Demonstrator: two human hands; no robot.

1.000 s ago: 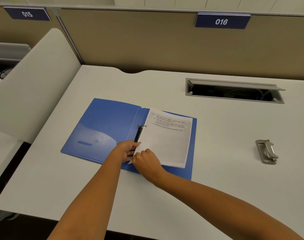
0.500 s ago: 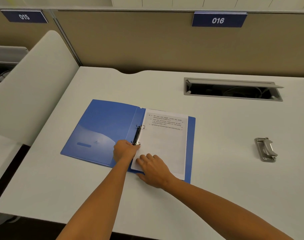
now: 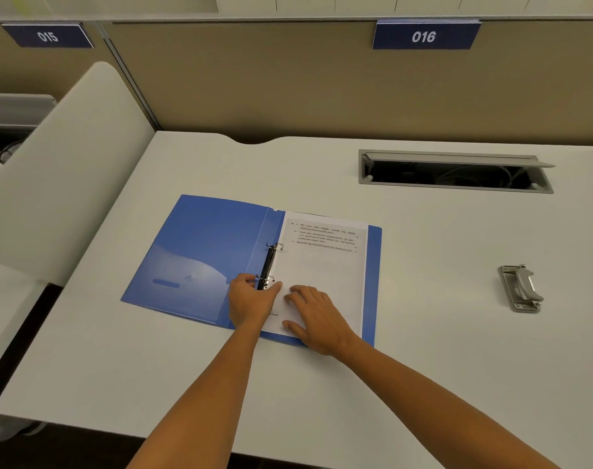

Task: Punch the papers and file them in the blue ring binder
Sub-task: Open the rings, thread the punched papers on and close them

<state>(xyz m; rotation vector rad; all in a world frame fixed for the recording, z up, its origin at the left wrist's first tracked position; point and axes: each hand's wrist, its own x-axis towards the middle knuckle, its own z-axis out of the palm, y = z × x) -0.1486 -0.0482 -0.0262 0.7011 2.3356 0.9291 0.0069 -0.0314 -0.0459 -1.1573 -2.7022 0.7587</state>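
Papers (image 3: 325,265) in open binder (image 3: 200,252), under both hands (image 3: 251,301)

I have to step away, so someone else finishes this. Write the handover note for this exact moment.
Left hand: fingers curled at the near end of the ring mechanism, gripping it.
Right hand: flat on the papers, pressing them down.
Blue ring binder lies open on the desk; the papers lie on its right half, left edge at the rings.
Hole punch sits apart, to the right, untouched.
Done: papers laid in the binder.
Left: whether the rings are shut is unclear; check, then close the cover.
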